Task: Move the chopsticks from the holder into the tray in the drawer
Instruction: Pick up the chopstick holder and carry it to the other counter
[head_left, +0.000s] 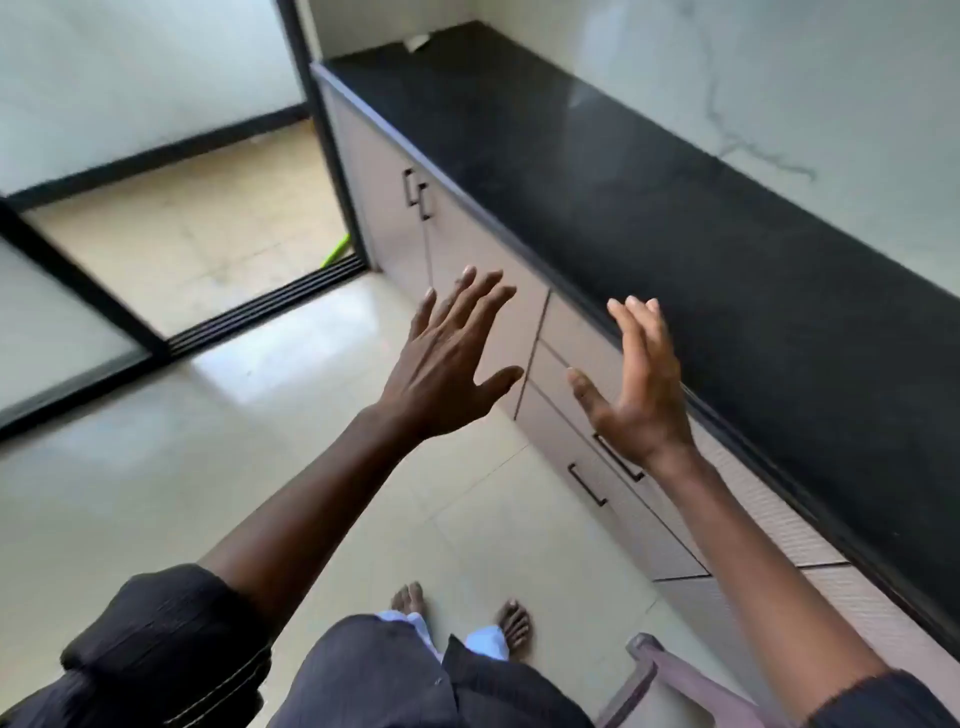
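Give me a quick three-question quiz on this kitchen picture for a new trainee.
1. True or false: the left hand holds chopsticks.
2. The drawers under the black counter are: A open, B closed, C taken out.
3. Fill the gap: the fingers of the right hand are ____, gripping nothing.
Key: 1 false; 2 B; 3 straight.

We saw open floor along the cabinet front, where both arms reached without contact. The left hand and right hand hung spread before the closed drawer fronts, whose black handles projected below the countertop's front edge. A chair stood just beside the cabinet's near end. A small white object sat at the countertop's far corner.
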